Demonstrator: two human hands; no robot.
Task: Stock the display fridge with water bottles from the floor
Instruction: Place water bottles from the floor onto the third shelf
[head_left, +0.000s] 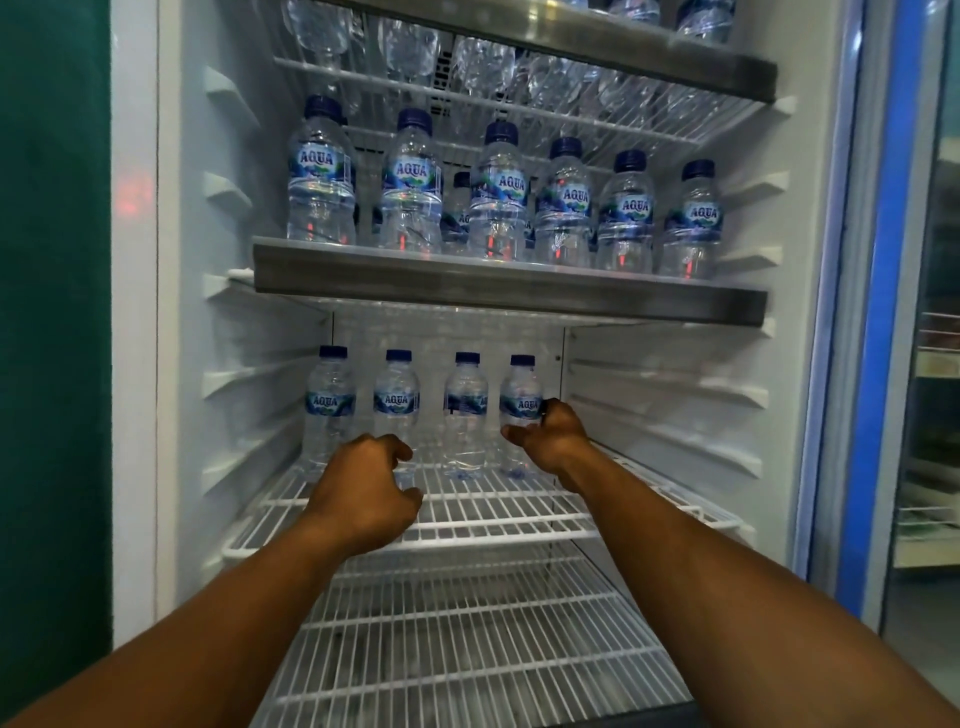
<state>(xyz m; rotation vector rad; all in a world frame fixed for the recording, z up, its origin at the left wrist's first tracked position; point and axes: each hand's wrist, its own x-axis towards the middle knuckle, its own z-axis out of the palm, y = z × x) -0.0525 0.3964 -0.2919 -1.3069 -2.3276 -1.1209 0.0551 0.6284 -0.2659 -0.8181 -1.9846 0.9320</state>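
Four small AQUA water bottles with blue caps stand in a row at the back of a white wire shelf (467, 525) in the open display fridge. My left hand (363, 488) reaches in and curls its fingers round the base of the second bottle (396, 395). My right hand (550, 441) grips the lower part of the fourth, rightmost bottle (521, 395), thumb in front of it. The first bottle (328, 400) and the third bottle (466, 400) stand untouched. Both held bottles are upright on the shelf.
The shelf above (509, 291) carries a full row of the same bottles (498, 197), with more on the top shelf. The front of the wire shelf and the lower wire shelf (467, 649) are bare. The blue-framed fridge door (883, 312) stands open at the right.
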